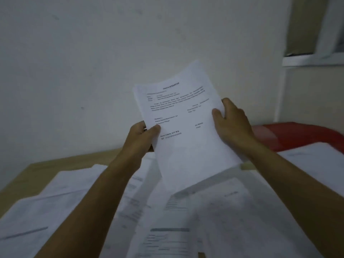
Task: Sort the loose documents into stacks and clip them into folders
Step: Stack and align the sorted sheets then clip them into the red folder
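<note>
I hold a thin stack of printed white sheets (183,123) up in the air in front of the wall, tilted to the left. My left hand (142,135) pinches its left edge, thumb on the front page. My right hand (229,121) grips its right edge, thumb on the front and fingers behind. Below, many loose documents (167,211) lie overlapping and fanned out across the wooden table (28,174). The top page of the held stack shows a centred title, paragraphs and signature lines.
A red object (301,135), perhaps a folder or chair back, shows at the right behind more white papers (316,161). A pale wall fills the background, with a window frame (312,58) at the top right. The table's bare wood shows only at the far left.
</note>
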